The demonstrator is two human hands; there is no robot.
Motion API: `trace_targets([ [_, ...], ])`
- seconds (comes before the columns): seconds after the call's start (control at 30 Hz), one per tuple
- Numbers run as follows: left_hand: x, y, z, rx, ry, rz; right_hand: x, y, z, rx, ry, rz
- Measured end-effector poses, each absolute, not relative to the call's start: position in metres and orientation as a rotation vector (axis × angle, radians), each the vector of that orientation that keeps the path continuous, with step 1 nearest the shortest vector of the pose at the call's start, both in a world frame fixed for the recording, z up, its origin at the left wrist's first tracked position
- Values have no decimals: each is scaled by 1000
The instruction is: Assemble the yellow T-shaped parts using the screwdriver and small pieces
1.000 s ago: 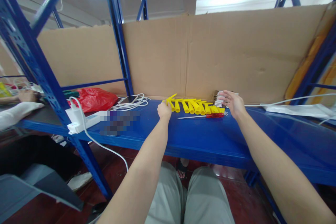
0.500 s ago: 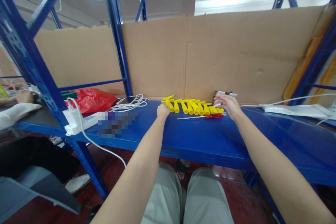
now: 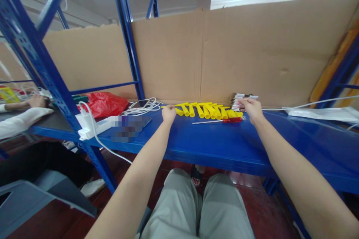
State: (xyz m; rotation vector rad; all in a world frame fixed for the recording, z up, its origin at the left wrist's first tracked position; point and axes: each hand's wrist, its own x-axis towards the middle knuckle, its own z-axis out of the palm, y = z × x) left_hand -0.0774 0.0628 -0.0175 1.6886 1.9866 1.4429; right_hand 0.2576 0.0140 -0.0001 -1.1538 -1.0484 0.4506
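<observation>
Two bare hands at a row of yellow plastic pieces on a blue metal surface (image 3: 213,142), head view.

At the centre of the frame the left hand (image 3: 168,113) is curled into a fist with its fingers closed on the leftmost yellow plastic T-shaped piece (image 3: 176,110), at the left end of the row of yellow plastic pieces (image 3: 209,110). Right of centre, the right hand (image 3: 252,109) has its fingers pinched on the small stack of white cards (image 3: 238,101) at the row's right end, against the brown cardboard wall (image 3: 252,52). A red-handled screwdriver (image 3: 223,121) lies just in front of the row, between the hands. At the left lie a coiled white cable (image 3: 143,106), a white power strip (image 3: 95,127) and a red plastic bag (image 3: 105,104). At the far left edge, another person's hand (image 3: 36,101) rests apart.
</observation>
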Motion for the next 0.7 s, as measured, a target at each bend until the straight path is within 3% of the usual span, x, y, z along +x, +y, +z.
trace_targets([
  [0.7,-69,56,-20,1938,1978,1226,252,10,2,-1230,-1063,431],
])
